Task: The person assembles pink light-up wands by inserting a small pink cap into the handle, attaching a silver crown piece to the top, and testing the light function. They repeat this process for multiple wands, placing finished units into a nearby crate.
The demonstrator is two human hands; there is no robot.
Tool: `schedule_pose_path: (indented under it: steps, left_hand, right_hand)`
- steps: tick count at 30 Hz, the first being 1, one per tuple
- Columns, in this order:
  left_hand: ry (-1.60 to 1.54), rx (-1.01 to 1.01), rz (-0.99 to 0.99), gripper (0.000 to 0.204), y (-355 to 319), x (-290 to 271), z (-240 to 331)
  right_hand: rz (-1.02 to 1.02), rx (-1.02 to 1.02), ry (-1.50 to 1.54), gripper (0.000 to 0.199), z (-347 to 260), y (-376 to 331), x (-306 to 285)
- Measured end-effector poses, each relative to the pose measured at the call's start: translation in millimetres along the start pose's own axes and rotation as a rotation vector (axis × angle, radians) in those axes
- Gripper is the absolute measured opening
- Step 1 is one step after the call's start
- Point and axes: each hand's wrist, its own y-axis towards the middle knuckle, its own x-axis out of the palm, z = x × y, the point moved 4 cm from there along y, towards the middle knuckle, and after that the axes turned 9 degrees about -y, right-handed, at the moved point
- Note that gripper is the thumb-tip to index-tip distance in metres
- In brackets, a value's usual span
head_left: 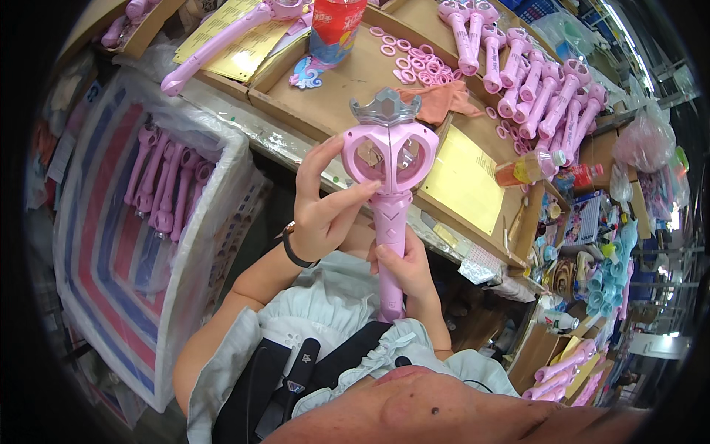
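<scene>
I hold a pink toy wand (390, 172) upright in front of me; it has a heart-shaped head and a silver crown on top. My right hand (405, 270) grips its handle low down. My left hand (325, 203) touches the left side of the heart head, thumb and fingers spread against it. A black band sits on my left wrist.
A cardboard-topped bench (347, 81) holds loose pink rings (419, 61), an orange cloth (442, 100), a yellow sheet (464, 180), a drink bottle (529, 168) and a row of several finished wands (543, 92). A striped woven bag (159, 222) at left holds more pink handles.
</scene>
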Motion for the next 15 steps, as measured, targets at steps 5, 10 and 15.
schedule_pose_path:
  steps: [5,10,15]
  left_hand:
    - [-0.316,-0.148,0.131,0.027,-5.7,-2.7,-5.3]
    - [-0.411,-0.239,0.163,0.026,-9.5,-3.8,-8.3]
    - [-0.419,-0.253,0.151,0.024,-10.2,-2.3,-9.1]
  right_hand:
    - [-0.020,-0.005,0.011,0.045,4.3,1.8,-2.6]
    - [-0.091,-0.035,0.093,0.046,6.8,6.0,-3.7]
    - [-0.123,-0.047,0.108,0.046,8.7,7.9,-5.1]
